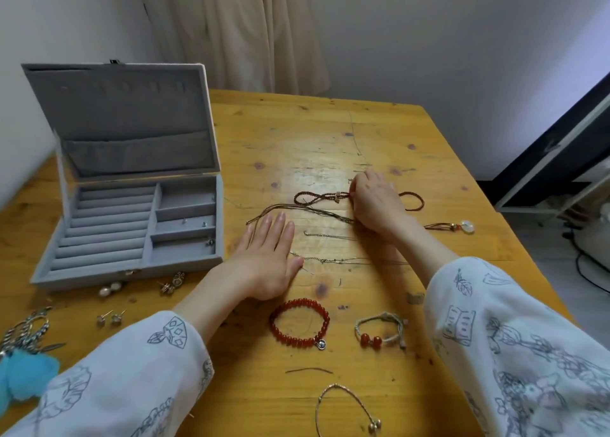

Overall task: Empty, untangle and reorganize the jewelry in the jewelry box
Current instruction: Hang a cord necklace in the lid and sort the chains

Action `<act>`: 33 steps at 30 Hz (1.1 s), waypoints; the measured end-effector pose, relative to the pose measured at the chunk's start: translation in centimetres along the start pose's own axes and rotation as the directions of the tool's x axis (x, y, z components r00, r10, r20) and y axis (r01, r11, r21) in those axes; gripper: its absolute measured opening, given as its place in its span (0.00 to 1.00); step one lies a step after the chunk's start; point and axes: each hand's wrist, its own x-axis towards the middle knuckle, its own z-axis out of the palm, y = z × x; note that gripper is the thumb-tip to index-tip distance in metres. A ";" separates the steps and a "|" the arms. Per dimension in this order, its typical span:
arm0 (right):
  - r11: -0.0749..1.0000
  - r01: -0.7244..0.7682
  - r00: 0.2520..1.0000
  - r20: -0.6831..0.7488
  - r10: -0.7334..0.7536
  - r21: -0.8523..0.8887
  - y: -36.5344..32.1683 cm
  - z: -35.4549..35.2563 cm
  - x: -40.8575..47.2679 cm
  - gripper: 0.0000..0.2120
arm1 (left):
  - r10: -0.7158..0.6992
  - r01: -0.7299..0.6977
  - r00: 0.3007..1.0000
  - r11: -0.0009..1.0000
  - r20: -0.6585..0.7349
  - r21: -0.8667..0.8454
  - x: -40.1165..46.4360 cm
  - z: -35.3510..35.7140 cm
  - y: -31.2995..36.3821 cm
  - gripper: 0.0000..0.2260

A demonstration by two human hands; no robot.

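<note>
The grey felt jewelry box [128, 212] sits open on the yellow wooden table [330, 132], just to the left of the left hand [264, 255]. Its lid stands up. A few tiny pieces lie in its small side parts.

The left hand lies flat on the table with straight fingers and holds nothing. Its fingertips touch the thin brown cord necklace [297, 209].

The right hand [376, 202] is a bit farther away, with curled fingers that pinch the dark red braided cord [317, 197]. That cord makes a loop on each side of this hand. To the right of the right hand lies the white round stone pendant [468, 226] of the brown cord.

Two thin silver chains [330, 260] lie between the two hands.

Close to the person, below the left hand, lies the red bead bracelet [299, 322]. Beside it is the pale woven bracelet with two red beads [381, 329]. Nearer still is the thin metal bangle [346, 410].

Left of the left arm, in front of the box, lie small earrings [110, 316] and pearl studs [110, 288]. A silver chain with a fluffy blue charm [23, 367] lies at the table's edge.
</note>
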 end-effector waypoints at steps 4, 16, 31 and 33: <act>0.999 0.045 0.999 0.030 -0.045 0.005 -0.5 0.0 0.6 0.10 | -0.011 0.011 0.999 1.000 -0.034 0.008 -0.2 -0.1 0.2 0.28; 0.438 0.013 0.996 0.025 -0.080 0.899 -5.3 -12.1 -1.7 0.09 | -0.143 -0.286 0.845 0.695 -0.516 -0.660 -2.0 -8.2 -0.3 0.32; 0.253 -0.219 0.872 0.305 -0.384 0.942 -9.6 -18.8 -7.7 0.10 | -0.223 -0.615 0.710 0.265 -0.668 -0.743 -16.1 -12.4 -5.3 0.12; 0.315 -0.239 0.799 0.370 -0.473 0.918 -10.8 -17.4 -9.1 0.13 | -0.329 -0.632 0.650 0.266 -0.685 -0.728 -17.5 -12.0 -6.6 0.13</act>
